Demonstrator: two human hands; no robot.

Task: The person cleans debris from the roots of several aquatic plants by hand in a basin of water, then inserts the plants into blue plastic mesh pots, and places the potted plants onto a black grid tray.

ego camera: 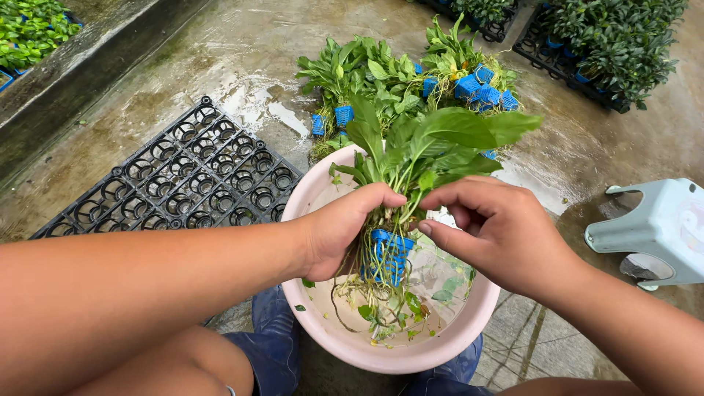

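My left hand (343,227) grips a leafy green plant (429,143) by its stems, just above its blue mesh pot (389,257). Pale roots hang out of the pot over a pink basin (411,352) that holds shallow water and loose leaf scraps. My right hand (499,231) pinches at the base of the stems, right above the pot's rim, thumb and forefinger closed on the plant.
A black plastic tray with round empty cells (183,183) lies on the wet concrete at left. A heap of similar plants in blue mesh pots (411,81) lies behind the basin. A pale blue stool (656,231) stands at right; trays of plants (616,44) fill the far right corner.
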